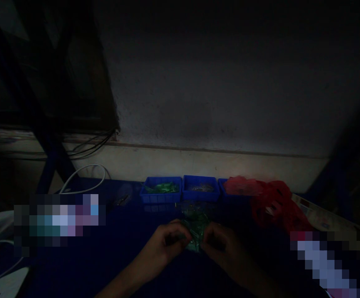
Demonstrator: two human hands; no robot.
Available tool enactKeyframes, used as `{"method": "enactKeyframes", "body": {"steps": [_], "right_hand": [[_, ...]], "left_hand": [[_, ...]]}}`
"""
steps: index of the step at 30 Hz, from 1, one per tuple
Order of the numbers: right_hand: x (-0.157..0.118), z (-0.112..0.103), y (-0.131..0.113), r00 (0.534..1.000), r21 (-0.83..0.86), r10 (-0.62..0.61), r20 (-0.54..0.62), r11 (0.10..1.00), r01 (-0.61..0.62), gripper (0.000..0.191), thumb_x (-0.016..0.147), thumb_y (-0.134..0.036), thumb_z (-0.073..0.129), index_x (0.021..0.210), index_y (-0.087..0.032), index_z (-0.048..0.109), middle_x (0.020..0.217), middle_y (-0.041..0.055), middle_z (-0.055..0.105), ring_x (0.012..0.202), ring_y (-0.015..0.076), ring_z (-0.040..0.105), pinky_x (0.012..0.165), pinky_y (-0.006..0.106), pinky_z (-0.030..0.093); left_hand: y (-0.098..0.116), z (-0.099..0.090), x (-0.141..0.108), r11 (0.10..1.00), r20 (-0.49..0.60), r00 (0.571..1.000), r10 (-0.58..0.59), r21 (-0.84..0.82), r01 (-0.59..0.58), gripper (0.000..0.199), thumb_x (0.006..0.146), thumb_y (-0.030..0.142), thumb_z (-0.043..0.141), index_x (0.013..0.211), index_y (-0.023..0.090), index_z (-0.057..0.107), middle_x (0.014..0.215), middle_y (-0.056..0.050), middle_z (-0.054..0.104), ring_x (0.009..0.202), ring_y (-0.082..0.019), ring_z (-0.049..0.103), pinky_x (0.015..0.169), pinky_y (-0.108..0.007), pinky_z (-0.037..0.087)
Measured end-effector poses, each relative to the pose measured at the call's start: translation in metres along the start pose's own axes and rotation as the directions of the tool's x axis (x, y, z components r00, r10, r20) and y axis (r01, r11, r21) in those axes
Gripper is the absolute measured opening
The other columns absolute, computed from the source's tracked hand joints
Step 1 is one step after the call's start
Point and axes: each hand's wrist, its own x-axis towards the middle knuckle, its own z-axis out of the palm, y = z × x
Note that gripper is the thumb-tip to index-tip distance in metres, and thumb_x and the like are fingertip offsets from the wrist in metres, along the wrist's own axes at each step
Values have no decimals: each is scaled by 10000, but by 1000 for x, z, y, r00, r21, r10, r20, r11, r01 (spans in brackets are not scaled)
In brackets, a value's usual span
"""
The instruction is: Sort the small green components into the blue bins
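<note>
Over the dark blue tabletop [83, 265], both hands meet around a shiny green see-through plastic piece [195, 244]; its exact kind is too dark to make out. My left hand [170, 242] is closed, thumb and forefinger pinching its left side. On the other side my right hand [218, 244] is closed in a similar pinch at its right edge. Just behind the fingers lies more clear and greenish plastic [195, 211]. Beyond that stands a blue bin [161, 198] with green plastic pieces in it, beside a second blue bin [200, 194] with small pale parts.
A third blue bin [235, 198] is partly covered by red material [243, 186]. A red mesh-like heap [276, 203] lies to its right. Small dark items [122, 200] rest left of the bins. White cables [83, 169] run at the left. A wall [217, 99] closes off the back.
</note>
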Motion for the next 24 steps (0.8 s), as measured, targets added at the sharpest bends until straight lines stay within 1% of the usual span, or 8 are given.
{"method": "enactKeyframes", "body": {"steps": [5,12,18,24], "right_hand": [[-1,-1,0,1000,5,6,2,1000,-6,113,764,-145,576,682,-207,529,649,-47,491,628,128,491,582,234,372],[2,-1,-5,1000,12,1,1,1000,-1,129,749,-130,580,661,-205,521,632,-52,485,615,124,484,576,230,371],[1,-1,-2,1000,-4,-3,-2,1000,3,106,740,-105,570,694,-200,559,653,-47,518,632,126,509,587,227,382],[1,-1,-3,1000,3,-7,-5,1000,7,88,740,-117,577,728,-204,585,685,-38,557,666,138,546,617,234,405]], "left_hand": [[-1,0,-1,1000,4,1000,-4,-29,4,94,768,186,587,710,163,657,747,8,515,667,-139,471,589,-260,334],[-1,-1,0,1000,-3,1000,27,3,-27,120,786,200,590,709,167,676,737,3,542,665,-144,495,599,-270,353],[-6,-3,1,998,13,999,44,-34,-43,76,764,174,622,756,168,697,794,-12,603,745,-164,568,668,-281,402],[-8,-3,1,999,2,999,35,-37,-35,86,766,151,623,763,175,706,802,-6,620,746,-158,583,673,-274,416]]}}
